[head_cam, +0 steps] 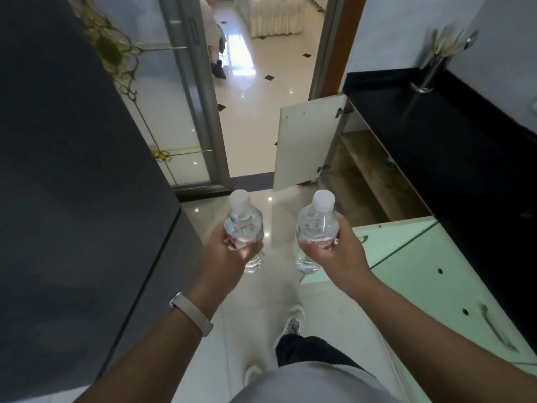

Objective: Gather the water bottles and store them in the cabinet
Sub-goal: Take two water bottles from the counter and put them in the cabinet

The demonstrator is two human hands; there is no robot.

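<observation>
At the centre of the frame, the left hand (pixel 229 254) and right hand (pixel 334 254) each wrapped fingers around an upright white-capped water bottle (pixel 243 228) (pixel 316 225), near the open cabinet (pixel 369 184) at right.

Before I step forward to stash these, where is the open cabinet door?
In the head view the open cabinet door hangs ahead and right, under the black countertop, just beyond the bottle in the right hand.
</observation>
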